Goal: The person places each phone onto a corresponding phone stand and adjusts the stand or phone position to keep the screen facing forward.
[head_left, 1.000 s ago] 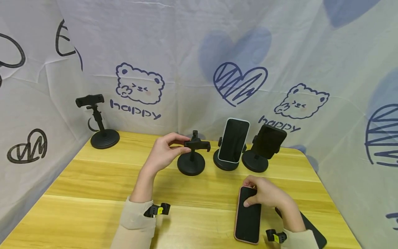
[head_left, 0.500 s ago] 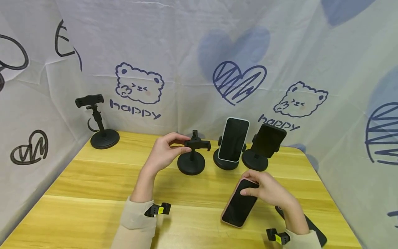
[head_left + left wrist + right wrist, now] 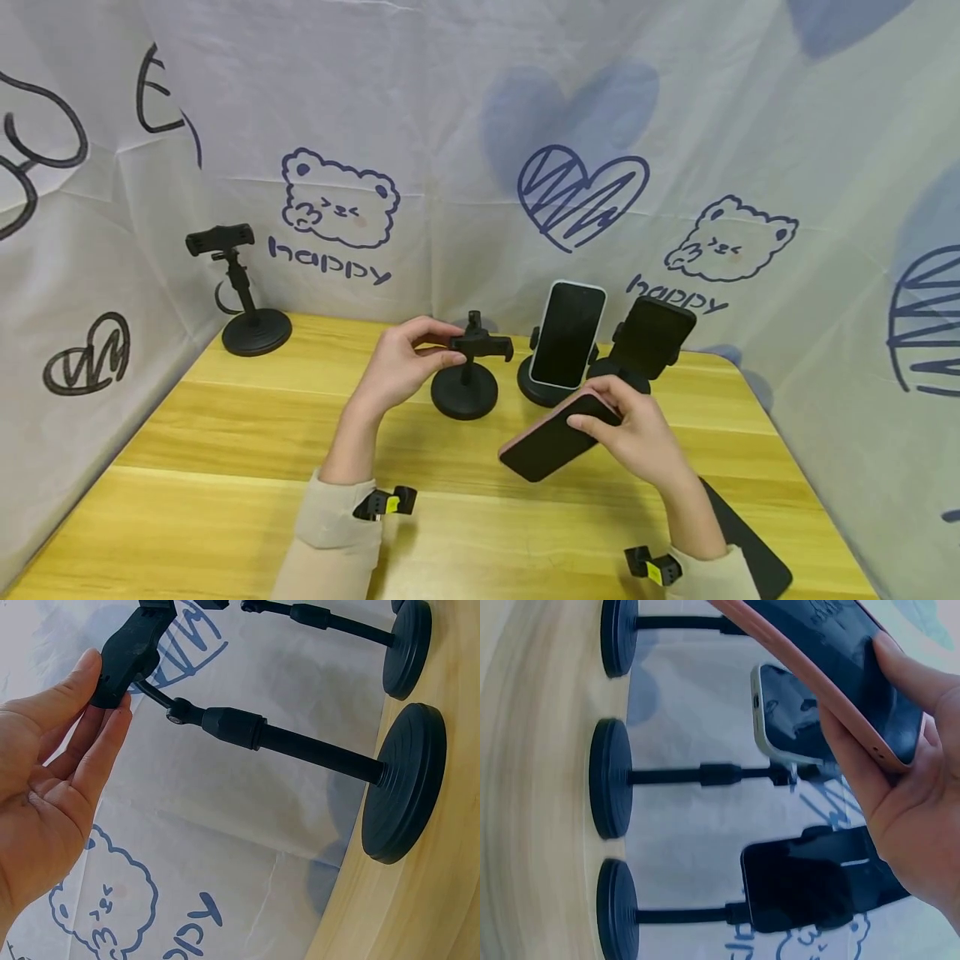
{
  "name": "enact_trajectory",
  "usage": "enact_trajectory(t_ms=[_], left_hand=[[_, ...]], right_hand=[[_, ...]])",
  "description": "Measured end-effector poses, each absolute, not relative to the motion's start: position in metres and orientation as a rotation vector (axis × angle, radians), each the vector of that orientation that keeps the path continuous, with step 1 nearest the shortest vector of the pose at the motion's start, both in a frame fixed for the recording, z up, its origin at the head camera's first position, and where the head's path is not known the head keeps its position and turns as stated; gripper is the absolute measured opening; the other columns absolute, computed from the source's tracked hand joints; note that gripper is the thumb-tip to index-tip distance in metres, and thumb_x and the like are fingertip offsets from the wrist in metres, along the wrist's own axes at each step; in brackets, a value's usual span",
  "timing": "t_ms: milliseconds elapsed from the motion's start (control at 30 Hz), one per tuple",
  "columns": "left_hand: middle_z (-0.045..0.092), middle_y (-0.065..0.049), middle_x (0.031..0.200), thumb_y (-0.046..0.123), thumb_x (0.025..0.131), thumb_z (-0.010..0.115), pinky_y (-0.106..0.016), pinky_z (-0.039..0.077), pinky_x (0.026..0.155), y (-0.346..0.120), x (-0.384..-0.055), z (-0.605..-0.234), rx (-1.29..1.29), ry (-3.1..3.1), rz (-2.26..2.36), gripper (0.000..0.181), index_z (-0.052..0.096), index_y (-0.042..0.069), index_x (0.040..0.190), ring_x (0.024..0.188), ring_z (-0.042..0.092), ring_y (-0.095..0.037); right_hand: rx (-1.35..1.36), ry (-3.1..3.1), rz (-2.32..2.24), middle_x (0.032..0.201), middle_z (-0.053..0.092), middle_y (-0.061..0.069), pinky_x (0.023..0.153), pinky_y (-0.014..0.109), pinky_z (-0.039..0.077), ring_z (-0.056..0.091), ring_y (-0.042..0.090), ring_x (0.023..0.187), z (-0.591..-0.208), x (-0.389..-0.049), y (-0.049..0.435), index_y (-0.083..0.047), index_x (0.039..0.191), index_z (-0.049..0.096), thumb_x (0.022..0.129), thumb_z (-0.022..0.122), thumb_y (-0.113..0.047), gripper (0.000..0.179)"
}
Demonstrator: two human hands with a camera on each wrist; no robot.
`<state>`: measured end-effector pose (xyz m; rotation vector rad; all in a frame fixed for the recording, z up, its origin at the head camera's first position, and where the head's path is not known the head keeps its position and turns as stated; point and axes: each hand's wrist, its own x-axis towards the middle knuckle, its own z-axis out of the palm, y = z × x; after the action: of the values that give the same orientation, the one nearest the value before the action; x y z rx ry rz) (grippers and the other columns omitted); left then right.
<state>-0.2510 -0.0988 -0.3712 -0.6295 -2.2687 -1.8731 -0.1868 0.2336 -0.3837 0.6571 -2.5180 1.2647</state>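
Note:
My left hand (image 3: 408, 367) pinches the left end of the clamp on a black phone stand (image 3: 465, 392); thumb and fingers close on the clamp (image 3: 131, 660) in the left wrist view. That stand's clamp holds no phone. My right hand (image 3: 637, 429) grips a smartphone in a pink case (image 3: 558, 437) by one end, thumb across its dark screen (image 3: 855, 667). It is tilted and raised over the table, its free end pointing left toward the stand. Behind it, a phone in a pale case (image 3: 567, 333) and a black phone (image 3: 652, 333) sit in two more stands.
Another black stand (image 3: 255, 332) with a bare clamp stands at the back left. A dark phone (image 3: 750, 542) lies on the wooden table (image 3: 225, 500) at the right, partly under my right forearm. A printed white cloth (image 3: 450, 100) hangs behind and at both sides.
My right hand has lifted the pink-cased smartphone off the table, carrying it up and leftward while turning it from upright to slanted. The left hand stays on the clamp.

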Motion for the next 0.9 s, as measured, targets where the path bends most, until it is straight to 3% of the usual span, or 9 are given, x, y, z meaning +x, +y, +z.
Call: enact_trajectory(t_ms=[167, 467, 667, 900], left_hand=[[0.071, -0.015, 0.119, -0.002, 0.089, 0.080, -0.029, 0.061, 0.089, -0.099, -0.251, -0.370, -0.632, -2.268, -1.875, 0.029, 0.075, 0.001, 0.117, 0.104, 0.073, -0.029], [0.071, -0.014, 0.119, -0.001, 0.089, 0.080, -0.029, 0.060, 0.089, -0.100, -0.252, -0.370, -0.640, -2.277, -1.833, 0.028, 0.075, 0.002, 0.117, 0.104, 0.073, -0.029], [0.071, -0.013, 0.118, 0.001, 0.089, 0.081, -0.030, 0.061, 0.089, -0.101, -0.251, -0.371, -0.631, -2.291, -1.819, 0.028, 0.075, 0.004, 0.117, 0.104, 0.073, -0.028], [0.072, -0.011, 0.116, 0.006, 0.090, 0.081, -0.035, 0.061, 0.089, -0.099, -0.252, -0.372, -0.644, -2.322, -1.754, 0.029, 0.075, 0.006, 0.118, 0.102, 0.073, -0.029]], right_hand=[[0.625, -2.393, 1.327, 0.084, 0.071, -0.001, 0.059, 0.024, 0.048, 0.060, 0.014, 0.068, -0.383, -0.189, 0.219, -0.009, 0.115, 0.067, 0.087, 0.084, -0.005, 0.033], [0.582, -2.201, 1.435, 0.088, 0.072, 0.007, 0.059, 0.018, 0.048, 0.059, 0.011, 0.069, -0.377, -0.195, 0.192, -0.003, 0.117, 0.065, 0.087, 0.081, 0.002, 0.034], [0.574, -2.109, 1.446, 0.080, 0.068, 0.010, 0.056, 0.017, 0.042, 0.053, 0.009, 0.065, -0.373, -0.199, 0.178, 0.003, 0.115, 0.065, 0.086, 0.080, 0.006, 0.033], [0.555, -2.036, 1.510, 0.085, 0.069, 0.015, 0.059, 0.015, 0.045, 0.058, 0.007, 0.071, -0.367, -0.203, 0.166, 0.005, 0.116, 0.065, 0.088, 0.079, 0.007, 0.032]])
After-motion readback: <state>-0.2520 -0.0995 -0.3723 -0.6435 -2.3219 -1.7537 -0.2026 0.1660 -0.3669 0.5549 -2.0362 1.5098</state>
